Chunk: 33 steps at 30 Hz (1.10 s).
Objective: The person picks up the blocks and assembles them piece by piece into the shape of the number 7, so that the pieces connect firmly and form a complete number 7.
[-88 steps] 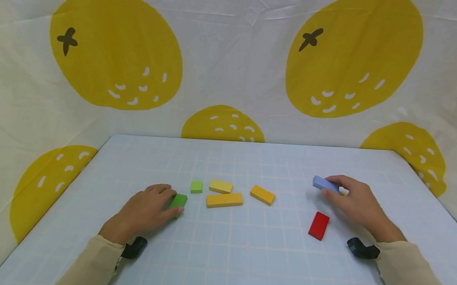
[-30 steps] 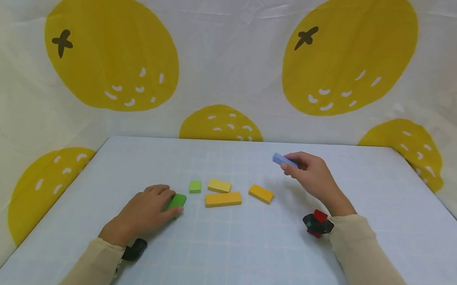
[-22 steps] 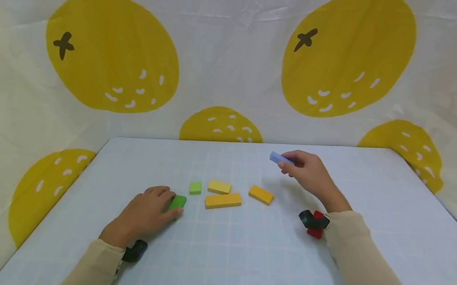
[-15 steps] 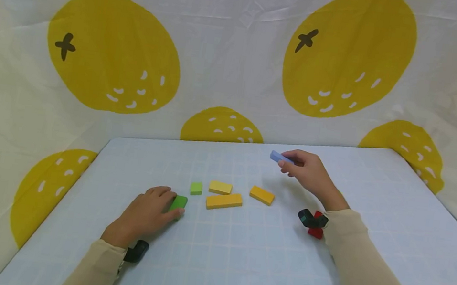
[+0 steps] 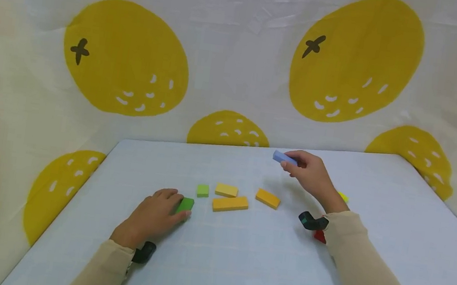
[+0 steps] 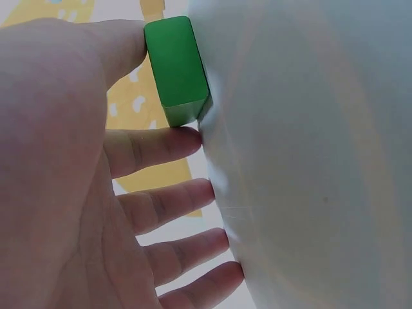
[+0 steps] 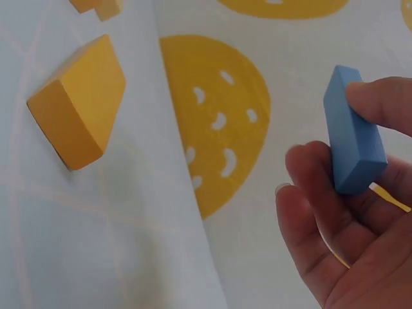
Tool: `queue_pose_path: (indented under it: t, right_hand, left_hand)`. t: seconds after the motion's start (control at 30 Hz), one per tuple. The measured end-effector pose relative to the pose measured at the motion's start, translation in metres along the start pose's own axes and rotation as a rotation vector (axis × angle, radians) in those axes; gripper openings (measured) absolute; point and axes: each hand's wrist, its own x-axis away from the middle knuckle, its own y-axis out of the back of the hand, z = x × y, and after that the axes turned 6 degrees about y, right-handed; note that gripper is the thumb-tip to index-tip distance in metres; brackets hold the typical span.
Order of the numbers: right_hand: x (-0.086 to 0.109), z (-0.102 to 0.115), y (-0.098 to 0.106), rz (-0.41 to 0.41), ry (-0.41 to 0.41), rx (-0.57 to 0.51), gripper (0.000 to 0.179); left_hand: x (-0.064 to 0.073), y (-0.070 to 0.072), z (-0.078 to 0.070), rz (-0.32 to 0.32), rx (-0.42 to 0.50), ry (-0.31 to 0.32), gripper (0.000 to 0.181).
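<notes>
My left hand (image 5: pixel 153 217) rests on the table at the left. In the left wrist view its thumb and index finger stand at either end of a green block (image 6: pixel 177 64), pinching it, while the other fingertips touch the tabletop. Raised over the far part of the table, my right hand (image 5: pixel 310 175) pinches a blue block (image 7: pixel 353 132) between thumb and fingers, one end sticking out to the left. An orange block (image 5: pixel 268 198) lies below and left of the right hand. Under the right wrist, a red block (image 5: pixel 320 236) is mostly hidden.
Between the hands lie a small light-green block (image 5: pixel 203 190), a pale yellow block (image 5: pixel 226 190) and a longer orange-yellow block (image 5: pixel 230 204). A bright yellow piece (image 5: pixel 343 196) peeks out behind the right wrist. Patterned cloth (image 5: pixel 238 67) hangs behind the table.
Since the oldest frame, my right hand has carried the blue block left and away from me, then held nearly still. The left hand stays at the green block. The head view has shifted slightly.
</notes>
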Motion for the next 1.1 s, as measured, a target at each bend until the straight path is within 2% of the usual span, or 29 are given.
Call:
queue_pose_path:
  t: [0.17, 0.5, 0.73, 1.1]
  right_hand:
    - [-0.001, -0.002, -0.001, -0.036, 0.013, -0.01, 0.046]
    - [-0.007, 0.0, -0.01, -0.002, -0.016, 0.005, 0.046]
    - [-0.011, 0.001, -0.011, 0.002, -0.011, 0.049, 0.046]
    - [-0.024, 0.004, -0.024, 0.058, -0.011, -0.034, 0.046]
  left_hand:
    - [-0.002, -0.003, -0.004, 0.0, 0.001, -0.005, 0.06]
    - [-0.001, -0.003, -0.001, 0.002, -0.005, 0.016, 0.062]
    - [-0.001, -0.004, -0.001, -0.01, -0.01, 0.002, 0.062]
    - [-0.004, -0.003, -0.002, 0.019, -0.015, 0.026, 0.061]
